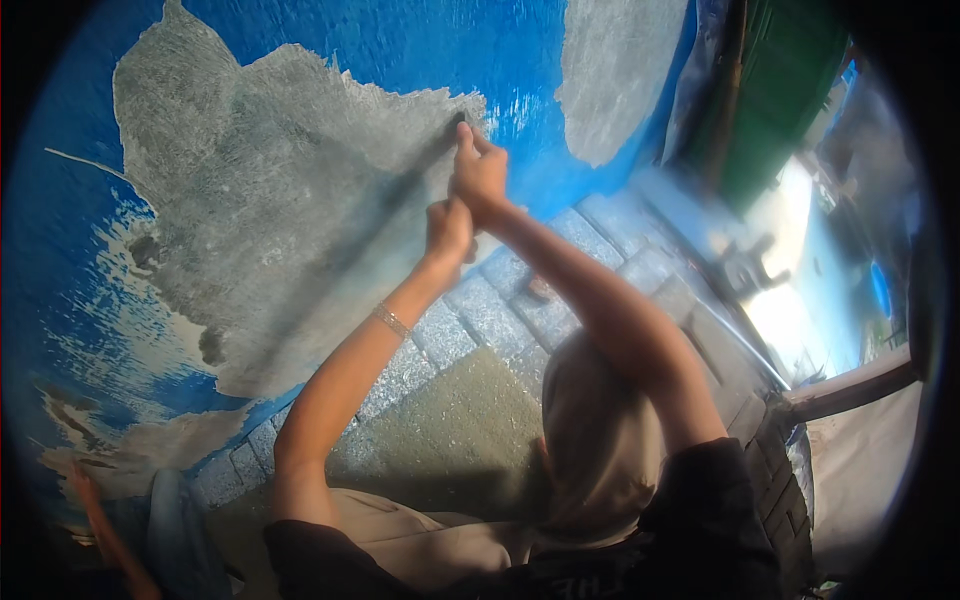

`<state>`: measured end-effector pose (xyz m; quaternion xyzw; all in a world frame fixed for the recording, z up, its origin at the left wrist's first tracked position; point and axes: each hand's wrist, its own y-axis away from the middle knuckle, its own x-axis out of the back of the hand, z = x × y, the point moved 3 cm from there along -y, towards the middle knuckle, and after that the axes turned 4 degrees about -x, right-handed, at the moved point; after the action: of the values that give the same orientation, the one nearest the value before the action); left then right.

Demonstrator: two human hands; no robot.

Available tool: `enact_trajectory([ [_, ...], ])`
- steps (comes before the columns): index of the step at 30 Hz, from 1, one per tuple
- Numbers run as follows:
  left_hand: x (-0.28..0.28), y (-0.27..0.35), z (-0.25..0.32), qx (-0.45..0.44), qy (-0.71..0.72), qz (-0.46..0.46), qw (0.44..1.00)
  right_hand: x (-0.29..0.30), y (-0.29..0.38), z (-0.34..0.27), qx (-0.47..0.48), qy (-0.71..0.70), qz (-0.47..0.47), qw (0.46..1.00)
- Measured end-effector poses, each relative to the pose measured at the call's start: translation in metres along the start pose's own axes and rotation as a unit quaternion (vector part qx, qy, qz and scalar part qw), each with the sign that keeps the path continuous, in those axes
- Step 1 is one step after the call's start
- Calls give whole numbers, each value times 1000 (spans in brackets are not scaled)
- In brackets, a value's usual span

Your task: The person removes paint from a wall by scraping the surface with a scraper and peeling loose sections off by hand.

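My right hand (481,171) is curled, thumb up, against the wall (255,180), where bare grey plaster meets blue paint. A small dark tip of a hand tool (460,118) shows at its fingertips; the rest is hidden in my grip, and its exact kind cannot be made out. Directly below, my left hand (448,234) is closed like a fist, touching the underside of the right one, apparently around the same tool's handle. A chain bracelet (391,320) circles my left wrist. The ragged edge of blue paint (510,67) lies just above and right of the tip.
Grey paving blocks (450,330) run along the wall's foot, specked with pale flakes. A greenish-brown mat or slab (442,420) lies before my knee (600,435). Another person's arm (94,495) reaches in at lower left. A dark green panel (787,82) stands at right.
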<state>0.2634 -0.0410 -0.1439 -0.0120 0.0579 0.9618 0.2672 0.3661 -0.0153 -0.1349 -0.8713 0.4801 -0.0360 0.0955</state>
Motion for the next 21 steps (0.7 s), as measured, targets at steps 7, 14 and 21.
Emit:
enact_trajectory([
  [7,-2,-14,-9,-39,-47,-27,998,-1,-8,3,-3,11,-20,1000],
  [14,18,-24,38,-56,-144,-17,988,-19,-20,-18,-68,-107,107,986],
  [21,32,1,33,-28,-128,-19,991,-16,14,-37,-43,-20,34,998],
])
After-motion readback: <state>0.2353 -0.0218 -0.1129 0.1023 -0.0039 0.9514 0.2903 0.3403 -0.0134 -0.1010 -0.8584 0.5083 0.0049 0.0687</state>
